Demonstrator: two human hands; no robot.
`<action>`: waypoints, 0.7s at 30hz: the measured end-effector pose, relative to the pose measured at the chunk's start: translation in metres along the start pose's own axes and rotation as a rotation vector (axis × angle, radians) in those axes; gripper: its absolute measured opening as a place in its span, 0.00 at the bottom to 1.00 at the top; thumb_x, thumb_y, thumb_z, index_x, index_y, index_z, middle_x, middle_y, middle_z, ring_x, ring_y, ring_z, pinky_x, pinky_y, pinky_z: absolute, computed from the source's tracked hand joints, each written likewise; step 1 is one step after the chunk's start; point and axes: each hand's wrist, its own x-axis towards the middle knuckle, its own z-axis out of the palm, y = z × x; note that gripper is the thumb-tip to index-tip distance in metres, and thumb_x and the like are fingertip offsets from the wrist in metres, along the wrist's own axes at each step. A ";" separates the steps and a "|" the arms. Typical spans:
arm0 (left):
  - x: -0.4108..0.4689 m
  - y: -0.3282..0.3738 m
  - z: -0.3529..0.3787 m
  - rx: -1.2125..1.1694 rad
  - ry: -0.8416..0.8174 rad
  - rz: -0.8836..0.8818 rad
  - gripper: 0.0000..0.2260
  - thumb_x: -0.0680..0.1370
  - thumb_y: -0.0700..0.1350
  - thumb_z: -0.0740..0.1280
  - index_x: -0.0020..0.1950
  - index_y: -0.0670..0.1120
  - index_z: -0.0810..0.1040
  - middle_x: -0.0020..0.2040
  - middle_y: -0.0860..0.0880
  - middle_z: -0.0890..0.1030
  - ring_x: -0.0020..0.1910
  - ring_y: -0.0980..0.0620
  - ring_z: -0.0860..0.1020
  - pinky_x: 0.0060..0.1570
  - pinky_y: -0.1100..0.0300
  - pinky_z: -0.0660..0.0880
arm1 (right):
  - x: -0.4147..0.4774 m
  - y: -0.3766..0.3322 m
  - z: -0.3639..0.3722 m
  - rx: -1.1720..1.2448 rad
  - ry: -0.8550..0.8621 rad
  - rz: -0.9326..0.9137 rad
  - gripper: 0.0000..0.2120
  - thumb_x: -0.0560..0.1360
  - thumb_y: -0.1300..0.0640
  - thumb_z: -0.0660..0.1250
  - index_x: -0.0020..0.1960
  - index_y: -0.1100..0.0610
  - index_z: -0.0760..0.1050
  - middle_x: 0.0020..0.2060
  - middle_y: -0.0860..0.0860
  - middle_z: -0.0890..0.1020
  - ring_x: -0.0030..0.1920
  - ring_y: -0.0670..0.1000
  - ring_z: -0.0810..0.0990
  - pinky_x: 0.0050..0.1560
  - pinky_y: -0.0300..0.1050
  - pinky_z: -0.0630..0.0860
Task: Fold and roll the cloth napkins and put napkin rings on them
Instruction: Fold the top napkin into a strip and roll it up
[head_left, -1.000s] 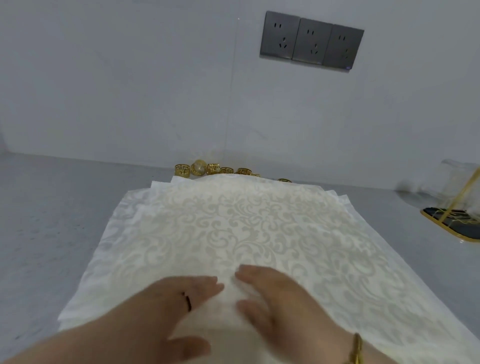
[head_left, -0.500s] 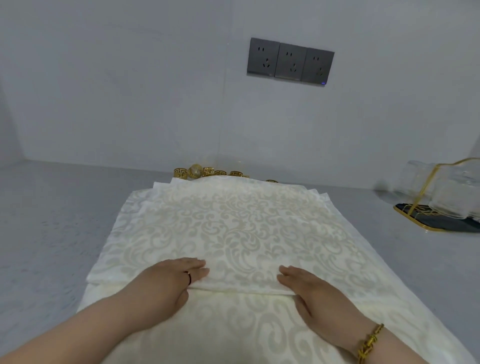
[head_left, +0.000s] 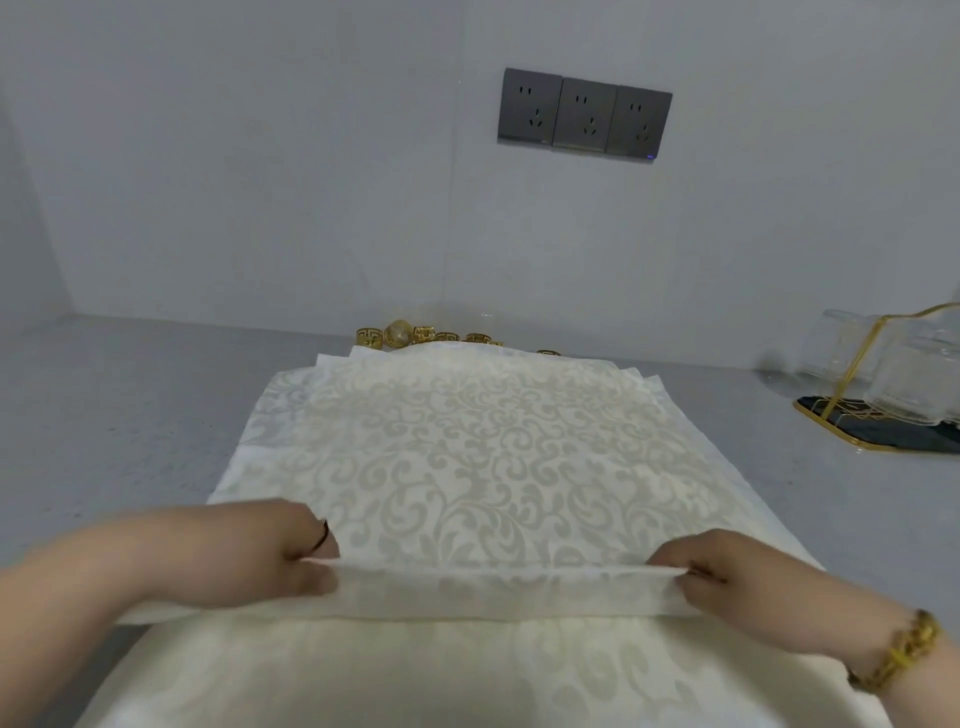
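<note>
The hands, close together a moment ago, have spread apart; left hand (head_left: 260, 551) and right hand (head_left: 737, 577) each pinch the near hem of the top napkin (head_left: 483, 457), lifted off the stack (head_left: 363, 675) at the table's (head_left: 130, 415) near middle; a first fold seems underway; napkin rings (head_left: 415, 335) wait behind, untouched

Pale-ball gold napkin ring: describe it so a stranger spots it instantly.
Below the dark grey triple wall socket, a row of gold openwork napkin rings lies behind the cream patterned napkin stack. The pale-ball ring, second from left, alone shows a whitish sphere, not fretwork.
</note>
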 end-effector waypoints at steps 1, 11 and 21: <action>0.004 -0.005 -0.006 -0.014 0.012 -0.024 0.15 0.77 0.54 0.60 0.33 0.50 0.66 0.28 0.61 0.71 0.32 0.60 0.68 0.39 0.68 0.66 | 0.005 0.003 -0.004 -0.002 0.017 0.010 0.18 0.75 0.66 0.57 0.39 0.43 0.72 0.36 0.40 0.77 0.40 0.32 0.74 0.42 0.29 0.69; 0.073 -0.026 -0.009 0.038 0.535 -0.408 0.06 0.79 0.48 0.59 0.44 0.52 0.73 0.45 0.56 0.74 0.48 0.54 0.73 0.42 0.64 0.64 | 0.081 0.004 -0.013 -0.138 0.345 0.230 0.08 0.75 0.61 0.56 0.41 0.52 0.70 0.43 0.48 0.78 0.44 0.48 0.74 0.42 0.38 0.68; 0.105 -0.047 0.006 0.009 0.731 -0.448 0.09 0.79 0.49 0.58 0.51 0.51 0.77 0.48 0.55 0.78 0.48 0.54 0.75 0.40 0.64 0.66 | 0.128 0.020 0.010 -0.396 0.453 0.215 0.10 0.79 0.55 0.54 0.52 0.52 0.73 0.53 0.49 0.77 0.53 0.51 0.75 0.53 0.41 0.66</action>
